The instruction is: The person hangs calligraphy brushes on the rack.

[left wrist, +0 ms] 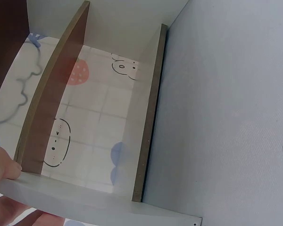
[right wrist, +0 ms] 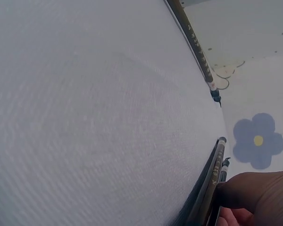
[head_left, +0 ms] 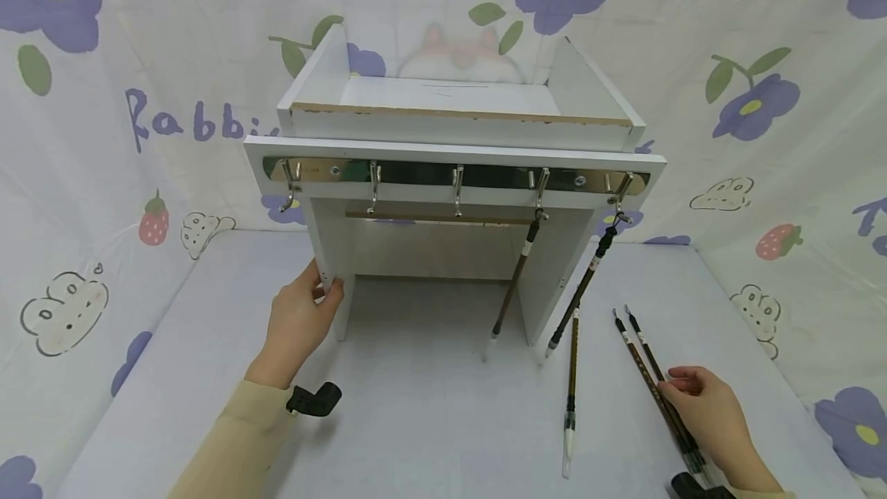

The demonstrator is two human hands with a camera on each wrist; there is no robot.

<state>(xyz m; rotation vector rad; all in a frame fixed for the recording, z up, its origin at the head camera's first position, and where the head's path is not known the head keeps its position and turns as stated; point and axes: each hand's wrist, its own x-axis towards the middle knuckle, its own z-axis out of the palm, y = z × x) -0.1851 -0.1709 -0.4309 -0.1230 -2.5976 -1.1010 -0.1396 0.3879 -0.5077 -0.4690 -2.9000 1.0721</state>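
My left hand grips the front edge of the left side panel of a white wooden shelf; in the left wrist view the thumb lies on that panel. On the right, my right hand pinches at a pair of dark calligraphy brushes lying side by side on the table. Its thumb presses against a brush handle in the right wrist view. Whether the fingers hold one brush or both, I cannot tell. Another brush lies apart, left of that pair.
A shiny rail with several hooks runs along the shelf's front. Two brushes hang tips down from its right hooks, one brush inward and another brush at the end. White table and printed cloth surround the shelf.
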